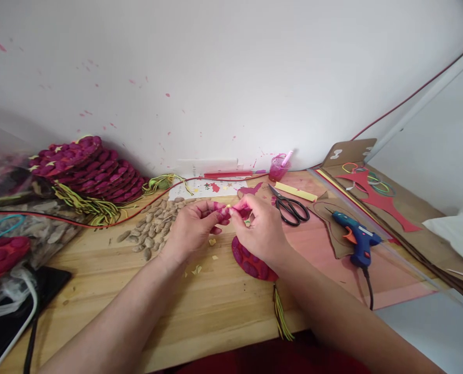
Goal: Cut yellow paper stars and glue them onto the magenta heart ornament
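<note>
My left hand (194,224) and my right hand (259,223) meet over the wooden table, fingertips pinched together and stained magenta. Between them is a tiny yellow piece (228,206), its shape too small to make out. Partly under my right hand lies a red disc with magenta lumps (250,262), a yellow-green tassel (280,311) hanging from its lower side. Small yellow scraps (197,269) are scattered on the wood below my left hand. Black-handled scissors (293,210) lie just right of my right hand.
Pistachio-like shells (153,228) lie left of my hands, before stacked magenta discs (114,174). A blue glue gun (358,236) rests at right near cardboard (350,153). A pink-stained cup (279,167) stands by the wall. A red cable (137,214) crosses the left side.
</note>
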Demonstrator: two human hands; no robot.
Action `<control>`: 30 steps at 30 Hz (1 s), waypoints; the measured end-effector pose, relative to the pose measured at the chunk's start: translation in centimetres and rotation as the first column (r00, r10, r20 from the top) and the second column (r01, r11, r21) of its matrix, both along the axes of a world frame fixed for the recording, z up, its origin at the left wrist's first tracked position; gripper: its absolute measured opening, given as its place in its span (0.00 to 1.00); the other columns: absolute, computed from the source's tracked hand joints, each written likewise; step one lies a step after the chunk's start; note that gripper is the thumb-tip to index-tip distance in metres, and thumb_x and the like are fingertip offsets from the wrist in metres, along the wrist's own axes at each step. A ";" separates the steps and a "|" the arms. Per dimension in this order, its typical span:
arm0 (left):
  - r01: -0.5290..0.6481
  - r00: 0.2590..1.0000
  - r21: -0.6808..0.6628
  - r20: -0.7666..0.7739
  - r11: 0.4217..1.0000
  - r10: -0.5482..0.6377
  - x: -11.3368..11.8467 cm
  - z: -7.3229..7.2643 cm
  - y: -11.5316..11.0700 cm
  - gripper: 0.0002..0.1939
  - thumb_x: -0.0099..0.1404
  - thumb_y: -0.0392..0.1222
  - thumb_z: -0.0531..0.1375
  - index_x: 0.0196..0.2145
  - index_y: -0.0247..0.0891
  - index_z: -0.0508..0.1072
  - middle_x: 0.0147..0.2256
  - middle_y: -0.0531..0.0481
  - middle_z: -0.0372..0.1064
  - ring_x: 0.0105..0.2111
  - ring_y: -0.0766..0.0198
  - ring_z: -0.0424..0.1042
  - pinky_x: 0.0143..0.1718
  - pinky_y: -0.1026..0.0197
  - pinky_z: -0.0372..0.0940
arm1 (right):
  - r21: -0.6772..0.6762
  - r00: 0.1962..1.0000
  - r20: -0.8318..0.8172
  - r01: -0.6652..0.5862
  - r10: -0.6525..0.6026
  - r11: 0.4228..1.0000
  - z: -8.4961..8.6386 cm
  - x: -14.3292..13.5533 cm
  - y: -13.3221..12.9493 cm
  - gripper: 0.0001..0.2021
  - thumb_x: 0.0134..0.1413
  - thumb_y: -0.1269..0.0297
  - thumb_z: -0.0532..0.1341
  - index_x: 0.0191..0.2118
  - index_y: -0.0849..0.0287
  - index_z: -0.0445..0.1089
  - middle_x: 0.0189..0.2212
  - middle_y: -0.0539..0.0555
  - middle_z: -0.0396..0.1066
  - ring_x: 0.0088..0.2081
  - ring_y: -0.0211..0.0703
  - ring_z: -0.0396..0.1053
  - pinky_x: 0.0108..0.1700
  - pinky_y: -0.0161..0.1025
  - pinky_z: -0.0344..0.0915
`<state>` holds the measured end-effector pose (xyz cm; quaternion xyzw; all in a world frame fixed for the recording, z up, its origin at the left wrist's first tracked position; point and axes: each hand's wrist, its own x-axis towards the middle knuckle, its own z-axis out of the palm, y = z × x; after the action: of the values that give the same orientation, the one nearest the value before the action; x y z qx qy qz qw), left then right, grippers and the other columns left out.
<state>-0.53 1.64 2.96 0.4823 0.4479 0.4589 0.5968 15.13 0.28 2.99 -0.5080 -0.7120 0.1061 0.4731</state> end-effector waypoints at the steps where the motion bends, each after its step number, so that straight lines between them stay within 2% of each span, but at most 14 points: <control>1: -0.004 1.000 0.006 -0.006 1.000 0.004 0.0 0.0 0.0 0.13 0.54 0.46 0.70 0.33 0.36 0.77 0.28 0.51 0.75 0.30 0.67 0.73 0.25 0.69 0.62 | -0.046 0.999 -0.032 -0.021 0.019 0.999 0.1 0.0 0.0 0.03 0.55 0.66 0.61 0.31 0.58 0.69 0.29 0.51 0.74 0.29 0.38 0.68 0.32 0.36 0.63; 4: 0.012 0.999 0.055 -0.038 0.998 -0.009 -0.2 -0.2 0.1 0.13 0.56 0.48 0.68 0.33 0.36 0.76 0.27 0.52 0.73 0.29 0.69 0.70 0.25 0.69 0.62 | -0.238 0.976 -0.201 -0.135 0.087 0.962 0.5 0.1 0.3 0.04 0.56 0.65 0.61 0.32 0.59 0.71 0.31 0.53 0.76 0.30 0.39 0.70 0.32 0.36 0.64; 7: 0.048 0.999 0.091 -0.027 0.995 -0.046 -0.3 -0.4 0.2 0.12 0.59 0.49 0.67 0.33 0.37 0.74 0.27 0.53 0.72 0.28 0.70 0.67 0.24 0.70 0.62 | -0.347 0.896 -0.417 -0.311 0.152 0.885 0.6 0.4 0.7 0.06 0.54 0.63 0.63 0.31 0.59 0.73 0.29 0.52 0.76 0.29 0.38 0.70 0.33 0.36 0.64; 10: 0.095 0.993 0.061 0.069 0.994 -0.099 -0.3 -0.3 0.3 0.12 0.57 0.46 0.69 0.32 0.38 0.73 0.28 0.54 0.71 0.28 0.70 0.66 0.23 0.71 0.61 | -0.371 0.781 -0.603 -0.455 0.163 0.809 0.6 0.7 1.1 0.08 0.51 0.60 0.67 0.29 0.59 0.72 0.24 0.49 0.73 0.25 0.35 0.65 0.28 0.35 0.61; 13: 0.182 0.966 -0.001 0.187 0.983 -0.178 -0.3 -0.1 0.4 0.14 0.53 0.44 0.71 0.32 0.38 0.72 0.26 0.54 0.70 0.26 0.70 0.65 0.21 0.71 0.60 | -0.370 0.690 -0.708 -0.546 0.152 0.752 0.7 1.0 1.0 0.09 0.48 0.60 0.69 0.28 0.59 0.71 0.22 0.48 0.71 0.23 0.32 0.63 0.25 0.33 0.58; 17: 0.289 0.920 -0.068 0.297 0.955 -0.257 -0.8 -0.3 0.5 0.13 0.52 0.43 0.72 0.32 0.38 0.73 0.26 0.54 0.70 0.25 0.71 0.66 0.22 0.70 0.61 | -0.374 0.622 -0.766 -0.637 0.162 0.674 0.9 1.2 0.8 0.10 0.47 0.60 0.70 0.27 0.59 0.71 0.22 0.48 0.72 0.22 0.31 0.62 0.24 0.32 0.56; 20: 0.318 0.899 -0.098 0.348 0.943 -0.267 -1.0 -0.6 0.6 0.14 0.51 0.41 0.73 0.33 0.38 0.74 0.27 0.54 0.69 0.26 0.71 0.67 0.24 0.70 0.62 | -0.386 0.588 -0.792 -0.691 0.165 0.611 1.0 1.3 0.7 0.11 0.46 0.60 0.71 0.27 0.59 0.70 0.22 0.48 0.72 0.21 0.31 0.62 0.23 0.31 0.55; 21: 0.313 0.903 -0.102 0.341 0.944 -0.263 -1.0 -0.6 0.6 0.14 0.51 0.41 0.73 0.33 0.38 0.75 0.27 0.54 0.69 0.26 0.71 0.67 0.24 0.70 0.62 | -0.392 0.593 -0.789 -0.688 0.160 0.611 1.0 1.3 0.7 0.11 0.46 0.60 0.70 0.27 0.59 0.70 0.22 0.48 0.71 0.21 0.31 0.62 0.23 0.31 0.55; 23: 0.281 0.924 -0.093 0.295 0.955 -0.243 -0.8 -0.7 0.7 0.14 0.51 0.42 0.73 0.32 0.38 0.75 0.27 0.54 0.70 0.24 0.72 0.66 0.23 0.70 0.61 | -0.403 0.633 -0.757 -0.648 0.162 0.646 0.9 1.3 0.9 0.11 0.46 0.60 0.70 0.27 0.60 0.70 0.21 0.47 0.70 0.21 0.31 0.60 0.23 0.32 0.55; 27: 0.187 0.968 -0.022 0.175 0.982 -0.180 -0.5 -0.5 0.7 0.11 0.53 0.43 0.72 0.31 0.37 0.76 0.26 0.54 0.70 0.25 0.72 0.65 0.24 0.70 0.61 | -0.380 0.787 -0.583 -0.482 0.200 0.790 0.9 1.2 1.2 0.09 0.50 0.62 0.66 0.27 0.59 0.68 0.21 0.46 0.67 0.23 0.33 0.60 0.25 0.33 0.56; 30: 0.155 0.985 0.046 0.072 0.987 -0.158 -0.5 -0.5 0.7 0.10 0.55 0.44 0.70 0.32 0.37 0.77 0.27 0.53 0.72 0.27 0.70 0.67 0.27 0.69 0.62 | -0.333 0.913 -0.373 -0.296 0.163 0.895 0.8 1.1 1.0 0.07 0.52 0.63 0.63 0.28 0.59 0.67 0.24 0.47 0.68 0.25 0.35 0.62 0.27 0.34 0.58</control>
<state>-0.99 2.30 2.50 0.5100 0.3766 0.4375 0.6376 16.21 1.29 3.81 -0.4759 -0.6421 0.3836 0.4627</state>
